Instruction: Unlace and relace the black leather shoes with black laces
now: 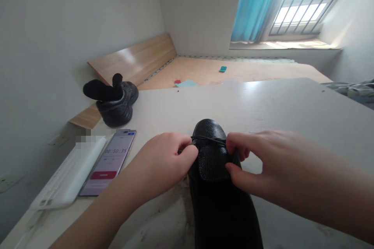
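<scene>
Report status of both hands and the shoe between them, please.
Left hand pinching lace; right hand on black shoe, right side, grip unclear. Lace crosses shoe. Phone lies left, apart.

Two black leather-look shoes (212, 163) (115, 113); two bare hands (166, 155) (270, 157).
One rectangular lit-screen phone (108, 161), one blue fabric curtain (254, 7).

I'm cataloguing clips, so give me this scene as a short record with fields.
Main item: black leather shoe, toe pointing away from the person
Lacing: black shoelace crossing near the toe
Left hand: thumb and finger pinched at the lace's left side
Right hand: fingers at the shoe's right edge; exact grip unclear
Left side: other black shoe; smartphone, face up, showing 00:50:35
Surface: white table
</scene>
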A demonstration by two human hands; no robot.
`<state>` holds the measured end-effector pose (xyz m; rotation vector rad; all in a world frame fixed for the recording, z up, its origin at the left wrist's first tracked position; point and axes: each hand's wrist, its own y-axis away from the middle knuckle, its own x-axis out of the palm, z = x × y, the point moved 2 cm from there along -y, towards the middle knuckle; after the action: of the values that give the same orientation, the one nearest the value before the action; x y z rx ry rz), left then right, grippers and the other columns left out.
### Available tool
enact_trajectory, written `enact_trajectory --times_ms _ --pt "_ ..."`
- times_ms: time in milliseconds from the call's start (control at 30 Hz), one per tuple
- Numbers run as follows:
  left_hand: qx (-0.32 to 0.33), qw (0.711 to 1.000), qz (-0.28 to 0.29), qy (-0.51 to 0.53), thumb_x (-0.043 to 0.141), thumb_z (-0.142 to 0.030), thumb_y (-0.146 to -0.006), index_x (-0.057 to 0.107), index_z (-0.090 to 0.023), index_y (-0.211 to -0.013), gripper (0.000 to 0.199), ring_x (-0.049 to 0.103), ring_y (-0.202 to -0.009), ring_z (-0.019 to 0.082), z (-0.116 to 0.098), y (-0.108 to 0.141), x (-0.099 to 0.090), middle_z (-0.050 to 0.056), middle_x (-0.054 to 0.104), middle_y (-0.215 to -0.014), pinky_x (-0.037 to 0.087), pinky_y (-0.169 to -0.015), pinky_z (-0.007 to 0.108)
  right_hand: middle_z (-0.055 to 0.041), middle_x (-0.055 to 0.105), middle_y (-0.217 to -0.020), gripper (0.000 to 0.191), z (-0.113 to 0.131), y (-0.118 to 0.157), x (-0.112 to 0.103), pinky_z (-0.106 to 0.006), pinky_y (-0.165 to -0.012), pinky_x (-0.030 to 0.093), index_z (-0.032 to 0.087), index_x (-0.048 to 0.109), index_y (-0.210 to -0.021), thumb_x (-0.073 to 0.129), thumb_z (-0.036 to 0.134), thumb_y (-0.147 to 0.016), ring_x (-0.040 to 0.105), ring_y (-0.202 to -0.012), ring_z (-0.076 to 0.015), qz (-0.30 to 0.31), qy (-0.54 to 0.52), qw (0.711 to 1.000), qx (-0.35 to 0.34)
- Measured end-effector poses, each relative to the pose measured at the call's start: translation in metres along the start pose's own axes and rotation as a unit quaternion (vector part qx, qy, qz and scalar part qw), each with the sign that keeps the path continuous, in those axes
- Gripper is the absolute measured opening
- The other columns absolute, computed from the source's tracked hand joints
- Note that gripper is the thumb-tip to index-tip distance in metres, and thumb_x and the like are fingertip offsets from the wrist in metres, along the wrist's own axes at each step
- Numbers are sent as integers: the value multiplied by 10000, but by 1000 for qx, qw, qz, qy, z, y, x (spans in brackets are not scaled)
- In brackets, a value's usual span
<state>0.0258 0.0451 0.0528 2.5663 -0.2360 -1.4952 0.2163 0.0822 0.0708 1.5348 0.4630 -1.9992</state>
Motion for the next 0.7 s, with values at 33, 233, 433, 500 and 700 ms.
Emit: enact_trajectory --times_ms 33,233,433,500,700 --pt "-2 1000 3 3 365 -319 -824 466 -208 -598 271 503 -605 171 2 0 0 -17 525 -587 265 -552 311 -8 676 -650 203 0 0 -1 -303 -492 308 267 648 -755 552 445 -771 616 -569 -222 4 2 1000 -2" --pt "-23 1000 1 -7 392 -321 -822 517 -225 -642 239 526 -612 181 6 3 -2 -22 560 -610 280 -546 307 2 657 -624 127 -5 2 -2 -306 -511 321 271 644 -806 523 298 -775 607 -569 -221 19 12 1000 -13" --pt "-6 999 -48 13 453 -278 -835 533 -252 -983 170 569 -616 172 6 11 -3 -54 641 -692 325 -554 279 13 653 -639 121 -14 6 1 -296 -524 332 273 629 -805 512 246 -813 603 -605 -202 16 -21 1000 -5" --pt "3 998 -61 17 467 -250 -828 520 -251 -1047 225 581 -617 170 6 12 -4 -58 653 -695 338 -564 272 17 635 -617 117 -14 5 1 -290 -511 317 271 618 -766 515 232 -806 585 -589 -192 15 -27 1000 -1" --pt "38 998 -37 -23 514 -260 -845 733 -316 -942 246 589 -631 164 2 11 -8 -50 721 -764 361 -607 275 29 625 -617 142 -12 2 2 -284 -498 287 271 589 -731 492 232 -827 555 -564 -174 8 -4 1000 -1"
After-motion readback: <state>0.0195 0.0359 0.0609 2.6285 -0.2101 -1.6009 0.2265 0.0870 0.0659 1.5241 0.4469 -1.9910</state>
